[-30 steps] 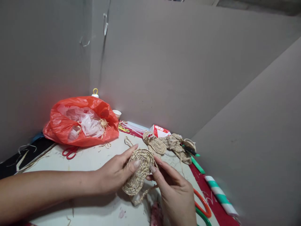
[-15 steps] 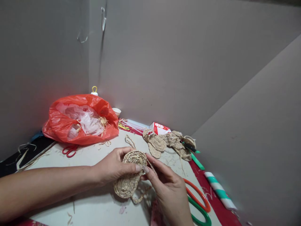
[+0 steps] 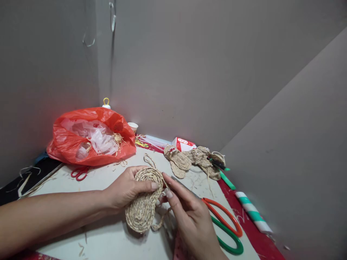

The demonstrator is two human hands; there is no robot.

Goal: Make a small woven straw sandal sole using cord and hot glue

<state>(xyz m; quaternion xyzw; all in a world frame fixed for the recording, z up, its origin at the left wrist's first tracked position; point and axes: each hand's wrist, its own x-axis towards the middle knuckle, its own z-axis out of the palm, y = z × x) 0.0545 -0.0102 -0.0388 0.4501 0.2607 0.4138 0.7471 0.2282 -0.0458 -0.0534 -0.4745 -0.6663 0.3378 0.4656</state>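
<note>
A sole-shaped piece of coiled straw braid (image 3: 141, 213) is held above the table, tilted toward me. My left hand (image 3: 124, 189) is closed on its left side, thumb pressed on the face and the other fingers hidden behind. At its right edge, my right hand (image 3: 191, 215) pinches the loose straw braid with thumb and forefinger. One end of braid (image 3: 149, 160) loops out above the sole, and another length (image 3: 159, 224) hangs below. Large scissors with orange and green handles (image 3: 229, 231) lie beside my right hand, their blades partly behind it.
At the back left sits a red plastic bag (image 3: 67, 144) with straw and white plastic inside. Small red scissors (image 3: 80, 173) lie before it. Finished-looking straw soles (image 3: 177, 160), a red-and-white box (image 3: 184, 144) and a green-and-white striped roll (image 3: 253, 212) line the right side. Grey walls enclose the table.
The sole has turned slightly to show more of its face and shifted a little left. My right hand still pinches at its edge, and more of the large scissors shows.
</note>
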